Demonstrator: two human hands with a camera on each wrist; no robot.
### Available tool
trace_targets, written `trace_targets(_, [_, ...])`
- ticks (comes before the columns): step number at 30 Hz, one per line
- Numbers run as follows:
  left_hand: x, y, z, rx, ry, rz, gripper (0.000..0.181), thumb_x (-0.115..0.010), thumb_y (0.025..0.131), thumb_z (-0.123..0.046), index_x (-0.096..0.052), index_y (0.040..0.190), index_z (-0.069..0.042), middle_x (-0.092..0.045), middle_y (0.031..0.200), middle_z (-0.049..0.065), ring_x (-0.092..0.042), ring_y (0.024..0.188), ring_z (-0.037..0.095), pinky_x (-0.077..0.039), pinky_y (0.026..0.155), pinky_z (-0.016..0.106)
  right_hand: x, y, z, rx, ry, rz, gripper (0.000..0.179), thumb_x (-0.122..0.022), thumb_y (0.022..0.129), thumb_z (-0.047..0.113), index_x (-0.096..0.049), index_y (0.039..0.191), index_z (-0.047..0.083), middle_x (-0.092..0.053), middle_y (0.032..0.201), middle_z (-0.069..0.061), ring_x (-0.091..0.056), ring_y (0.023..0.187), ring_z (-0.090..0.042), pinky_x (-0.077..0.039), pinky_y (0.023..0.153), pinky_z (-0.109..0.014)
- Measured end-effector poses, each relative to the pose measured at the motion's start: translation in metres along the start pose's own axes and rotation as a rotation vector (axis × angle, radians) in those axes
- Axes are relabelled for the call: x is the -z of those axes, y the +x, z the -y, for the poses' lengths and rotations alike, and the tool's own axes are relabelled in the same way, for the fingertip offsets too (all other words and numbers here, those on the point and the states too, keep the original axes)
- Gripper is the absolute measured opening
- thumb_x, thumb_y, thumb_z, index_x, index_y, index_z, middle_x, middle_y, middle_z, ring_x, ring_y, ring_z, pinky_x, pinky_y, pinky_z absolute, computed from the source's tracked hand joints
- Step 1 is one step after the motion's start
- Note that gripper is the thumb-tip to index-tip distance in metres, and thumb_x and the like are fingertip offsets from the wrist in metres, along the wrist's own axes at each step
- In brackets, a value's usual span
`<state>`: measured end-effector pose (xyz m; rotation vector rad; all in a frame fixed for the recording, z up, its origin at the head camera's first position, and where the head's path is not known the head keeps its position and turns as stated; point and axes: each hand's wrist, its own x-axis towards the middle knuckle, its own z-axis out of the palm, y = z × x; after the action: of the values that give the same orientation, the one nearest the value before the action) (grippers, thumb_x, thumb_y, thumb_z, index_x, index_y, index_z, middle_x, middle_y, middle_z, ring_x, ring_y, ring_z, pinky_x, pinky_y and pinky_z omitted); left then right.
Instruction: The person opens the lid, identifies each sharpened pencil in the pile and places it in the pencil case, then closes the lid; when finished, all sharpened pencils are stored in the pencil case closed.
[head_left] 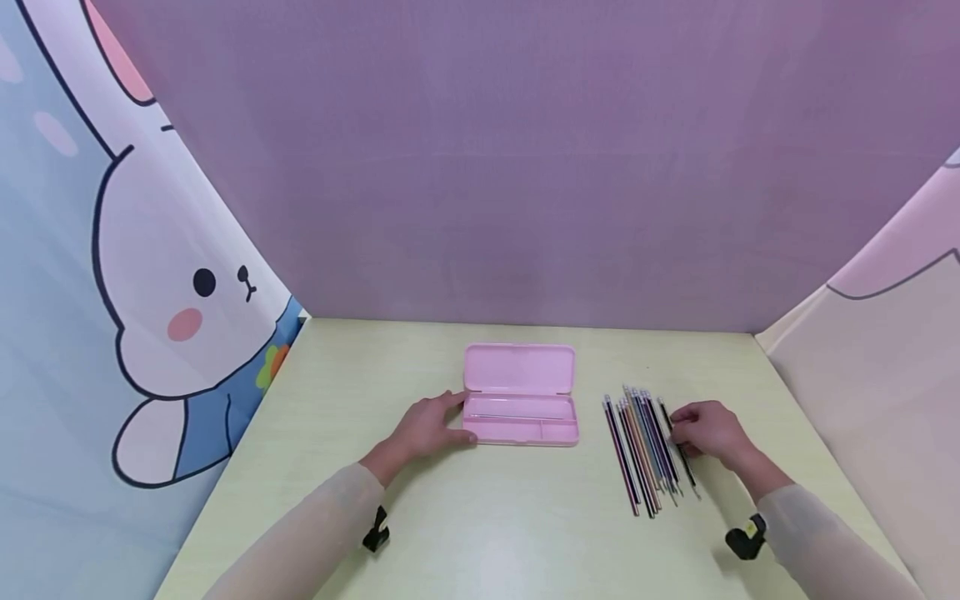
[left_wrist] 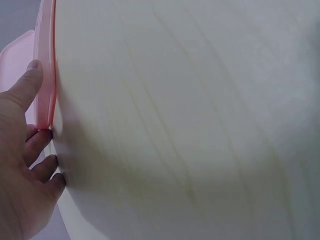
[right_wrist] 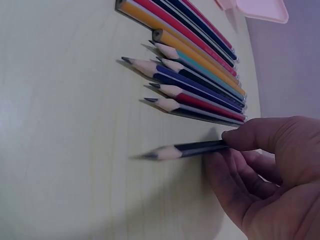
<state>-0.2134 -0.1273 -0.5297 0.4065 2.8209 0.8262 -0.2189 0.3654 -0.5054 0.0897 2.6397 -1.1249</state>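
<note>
An open pink pencil case [head_left: 520, 369] lies on the table, lid folded back, compartments toward me. My left hand [head_left: 429, 427] holds it by its left end, thumb at the front corner and fingers at the back part of the side. In the left wrist view, the thumb lies along the pink case wall [left_wrist: 45, 90] and the fingers bend at its corner. My right hand [head_left: 708, 431] pinches a dark sharpened pencil [right_wrist: 195, 149] between thumb and fingers, its point toward me. Left of that hand lies a row of pencils [head_left: 637, 454], dark, red, blue and orange.
The pale wooden table [head_left: 480, 517] ends at a purple backdrop [head_left: 525, 167]. A rabbit-printed cloth [head_left: 165, 250] borders the left side, and a light cloth [head_left: 885, 375] borders the right. Some pencils in the row are sharpened; orange ones show flat, unsharpened ends.
</note>
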Motion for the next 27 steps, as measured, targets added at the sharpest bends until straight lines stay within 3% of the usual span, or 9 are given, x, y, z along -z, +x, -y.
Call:
trace_targets(7, [-0.001, 0.0, 0.002, -0.009, 0.005, -0.006, 0.091, -0.082, 0.082, -0.053, -0.044, 0.157, -0.019, -0.054, 0.153, 0.013, -0.05, 0.141, 0.037, -0.044, 0.115, 0.055, 0.01, 0.002, 0.01, 0.098, 0.038, 0.039, 0.039, -0.065, 0.097, 0.008, -0.06, 0.128, -0.015, -0.07, 0.113, -0.028, -0.072, 0.087, -0.025, -0.066, 0.07, -0.04])
trace_targets(16, [-0.001, 0.001, 0.003, -0.001, -0.001, -0.001, 0.091, -0.081, 0.083, -0.055, -0.044, 0.157, -0.019, -0.052, 0.154, 0.013, -0.048, 0.143, 0.037, -0.043, 0.117, 0.054, 0.019, 0.021, 0.067, 0.25, 0.009, 0.057, 0.036, -0.066, 0.096, 0.007, -0.064, 0.129, -0.007, -0.069, 0.111, -0.022, -0.068, 0.091, -0.02, -0.065, 0.072, -0.038])
trace_targets(21, [0.0, 0.0, 0.003, 0.007, -0.01, -0.006, 0.091, -0.082, 0.082, -0.054, -0.044, 0.157, -0.019, -0.052, 0.154, 0.013, -0.048, 0.143, 0.037, -0.042, 0.117, 0.055, 0.004, 0.034, 0.103, 0.359, 0.005, 0.091, 0.033, -0.066, 0.094, 0.003, -0.067, 0.126, -0.004, -0.07, 0.111, -0.024, -0.07, 0.094, -0.022, -0.063, 0.071, -0.034])
trace_targets(27, [0.0, 0.001, 0.003, 0.005, -0.007, -0.004, 0.091, -0.081, 0.082, -0.056, -0.044, 0.157, -0.019, -0.051, 0.155, 0.014, -0.047, 0.144, 0.039, -0.041, 0.118, 0.056, -0.027, 0.049, 0.142, 0.433, -0.02, 0.168, 0.026, -0.069, 0.093, 0.001, -0.073, 0.119, 0.001, -0.073, 0.112, -0.019, -0.07, 0.098, -0.024, -0.062, 0.078, -0.033])
